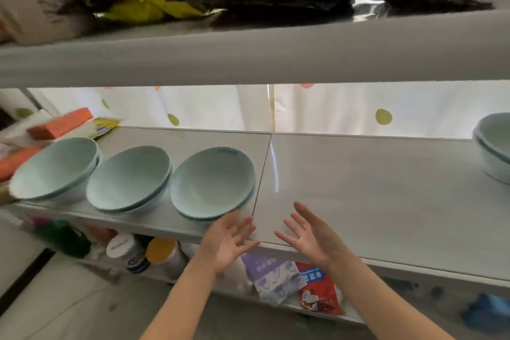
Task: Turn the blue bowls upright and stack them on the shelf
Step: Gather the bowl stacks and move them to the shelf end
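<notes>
Left grip and right grip hover released at six o'clock; upright blue bowls sit stacked at nine.

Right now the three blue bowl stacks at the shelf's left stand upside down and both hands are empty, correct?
No. The head view shows the leftmost stack, middle stack and third stack upright on the shelf, openings up. Both the left hand and right hand are empty.
</notes>
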Motion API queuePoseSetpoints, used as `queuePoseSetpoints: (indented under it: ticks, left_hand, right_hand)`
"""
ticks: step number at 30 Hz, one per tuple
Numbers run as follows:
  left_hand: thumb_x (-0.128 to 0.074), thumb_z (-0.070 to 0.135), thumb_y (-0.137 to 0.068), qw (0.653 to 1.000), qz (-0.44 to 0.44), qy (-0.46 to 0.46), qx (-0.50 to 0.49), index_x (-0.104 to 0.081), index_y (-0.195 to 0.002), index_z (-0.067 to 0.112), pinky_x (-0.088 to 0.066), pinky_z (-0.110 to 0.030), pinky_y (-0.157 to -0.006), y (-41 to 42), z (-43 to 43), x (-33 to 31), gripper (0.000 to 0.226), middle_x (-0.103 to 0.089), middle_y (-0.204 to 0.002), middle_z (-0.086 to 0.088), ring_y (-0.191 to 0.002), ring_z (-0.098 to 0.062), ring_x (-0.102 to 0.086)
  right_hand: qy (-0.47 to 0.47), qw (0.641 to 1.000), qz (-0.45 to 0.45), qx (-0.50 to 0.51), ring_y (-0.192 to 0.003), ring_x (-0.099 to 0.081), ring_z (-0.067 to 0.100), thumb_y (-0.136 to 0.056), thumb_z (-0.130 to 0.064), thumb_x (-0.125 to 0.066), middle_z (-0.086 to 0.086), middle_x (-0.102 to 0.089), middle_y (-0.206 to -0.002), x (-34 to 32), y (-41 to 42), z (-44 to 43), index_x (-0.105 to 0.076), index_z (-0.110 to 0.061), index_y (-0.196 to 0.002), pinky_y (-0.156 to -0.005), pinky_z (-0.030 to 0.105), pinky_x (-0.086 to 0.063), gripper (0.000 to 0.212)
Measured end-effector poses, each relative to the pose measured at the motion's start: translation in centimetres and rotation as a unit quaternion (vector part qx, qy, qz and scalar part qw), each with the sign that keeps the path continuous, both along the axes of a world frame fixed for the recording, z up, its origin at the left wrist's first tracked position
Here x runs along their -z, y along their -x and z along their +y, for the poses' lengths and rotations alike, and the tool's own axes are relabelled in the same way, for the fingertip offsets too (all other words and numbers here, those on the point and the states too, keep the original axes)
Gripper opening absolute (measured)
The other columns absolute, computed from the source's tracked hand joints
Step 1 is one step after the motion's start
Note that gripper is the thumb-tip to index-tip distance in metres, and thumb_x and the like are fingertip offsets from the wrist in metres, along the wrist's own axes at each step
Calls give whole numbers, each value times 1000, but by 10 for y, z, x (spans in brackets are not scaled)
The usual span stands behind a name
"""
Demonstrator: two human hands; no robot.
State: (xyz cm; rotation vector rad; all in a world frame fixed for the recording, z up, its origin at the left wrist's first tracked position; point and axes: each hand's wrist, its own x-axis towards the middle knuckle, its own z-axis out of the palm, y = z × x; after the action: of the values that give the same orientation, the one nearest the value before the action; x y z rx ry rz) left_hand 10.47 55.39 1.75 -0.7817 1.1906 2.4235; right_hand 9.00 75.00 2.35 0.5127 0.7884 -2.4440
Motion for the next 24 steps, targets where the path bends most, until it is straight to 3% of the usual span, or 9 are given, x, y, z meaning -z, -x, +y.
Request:
queuePoseSetpoints:
  ticks: [3,5,7,9,11,14,16,21,24]
  left_hand:
    - [-54,11,-85,999,1,-33,24,-61,-104,1,-48,-58,-92,-10,-48,2,23,-57,-116,-20,-114,-36,-53]
    - [-70,8,-68,998,15,-40,42,-68,-88,0,-49,-61,-89,-12,-74,3,21,-62,-104,-21,-104,-36,-57]
    - [-84,7,-45,998,35,-43,34,-66,-94,1,-48,-65,-88,-10,-96,0,53,-62,-98,-20,-100,-37,-59]
    - [-84,10,-38,997,50,-53,6,-62,-104,7,-47,-66,-87,-5,-110,-2,70,-58,-99,-18,-97,-39,-59]
    - [-85,15,-38,996,62,-65,-16,-58,-113,12,-47,-66,-85,-1,-117,-7,80,-54,-109,-17,-102,-42,-58]
    - [-80,23,-60,996,59,-62,-12,-50,-130,13,-46,-65,-89,9,-116,-10,76,-53,-124,-19,-115,-42,-52]
    - [-77,22,-69,996,69,-63,5,-45,-136,14,-45,-64,-92,15,-113,-11,74,-50,-134,-23,-122,-44,-49]
    - [-82,13,-60,997,75,-13,-9,-42,-136,18,-51,-58,-83,27,-99,-8,87,-46,-137,-26,-121,-48,-48]
    - [-74,13,-69,997,70,-26,0,-42,-137,13,-53,-56,-79,38,-78,-10,75,-46,-136,-26,-121,-47,-48]
  right_hand:
    - [0,1000,-3,-20,-143,-19,32,-65,-15,-72,10,-21,-155,0,8,-36,-23,-19,-148,-86,58,-48,97]
    - [-13,999,-2,-36,-143,-19,32,-64,-16,-72,9,-20,-155,-4,14,-57,-21,-21,-149,-85,59,-47,99]
    - [-27,998,7,-56,-143,-20,33,-67,-17,-71,8,-20,-155,-7,20,-74,-19,-25,-149,-87,61,-47,97]
    - [-42,995,25,-83,-137,-29,36,-74,-19,-69,8,-26,-151,-10,24,-86,-30,-28,-142,-87,63,-47,79]
    - [-64,991,48,-108,-125,-43,37,-74,-21,-69,9,-38,-143,-10,26,-97,-44,-22,-132,-84,62,-50,63]
    - [-86,989,51,-112,-112,-54,42,-70,-19,-73,16,-45,-133,-10,28,-106,-45,-16,-131,-75,59,-54,67]
    - [-94,987,57,-113,-107,-57,42,-77,-12,-69,17,-47,-128,-10,30,-109,-44,-14,-131,-72,56,-56,60]
    - [-86,991,51,-91,-106,-56,43,-87,5,-56,21,-49,-123,-12,35,-101,-42,-11,-131,-70,52,-58,49]
    - [-75,994,40,-64,-110,-54,45,-87,6,-54,23,-47,-127,-12,40,-81,-41,-13,-132,-71,53,-58,50]
